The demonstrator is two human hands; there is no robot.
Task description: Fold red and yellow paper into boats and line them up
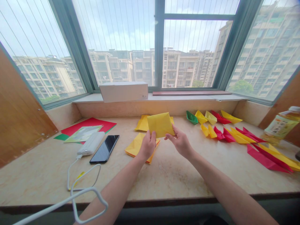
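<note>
A folded piece of yellow paper (160, 124) is held up above the counter between both hands. My left hand (148, 145) grips its lower left corner, thumb in front. My right hand (180, 140) pinches the lower right edge. Behind the held paper lies one stack of folded yellow paper (141, 123), partly hidden by it. Beneath my left hand is another pile of folded yellow paper (134, 145), with orange-red edges showing; my hand covers part of it.
Several folded paper boats (220, 133) in green, yellow and red stand at the right, near a drink bottle (282, 125). At the left lie red sheets (91, 125), a white power bank (91, 143) with a cable (77, 190), and a phone (104, 149). A white box (124, 92) sits on the sill.
</note>
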